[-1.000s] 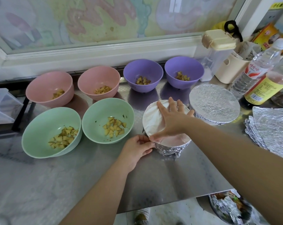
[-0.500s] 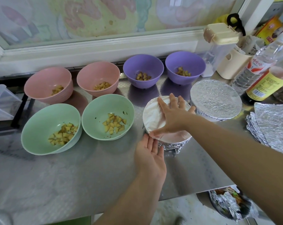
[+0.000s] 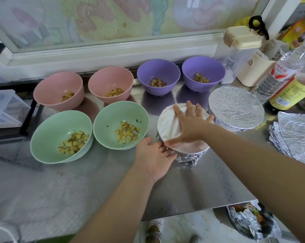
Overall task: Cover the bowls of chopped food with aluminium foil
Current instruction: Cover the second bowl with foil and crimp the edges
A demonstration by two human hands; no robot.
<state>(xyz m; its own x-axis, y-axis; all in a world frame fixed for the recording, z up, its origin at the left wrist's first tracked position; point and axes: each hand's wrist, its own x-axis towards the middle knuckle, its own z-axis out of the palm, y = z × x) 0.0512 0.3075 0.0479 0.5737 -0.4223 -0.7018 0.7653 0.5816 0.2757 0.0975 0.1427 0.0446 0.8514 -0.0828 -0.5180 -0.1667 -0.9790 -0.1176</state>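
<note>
Our right hand, fingers spread flat, steadies the round bowl wrapped in shiny aluminium foil; our left hand, fingers straight, should press the wrap's edge snug.

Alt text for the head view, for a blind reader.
A person's right hand presses flat on a round foil-covered bowl while the left hand touches its side. A second foil-covered bowl stands beside it; uncovered pink bowls, purple bowls and green bowls hold chopped food.

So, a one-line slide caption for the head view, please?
Right hand flat on a foil-wrapped bowl, left hand touching its side; a finished bowl beside.
</note>
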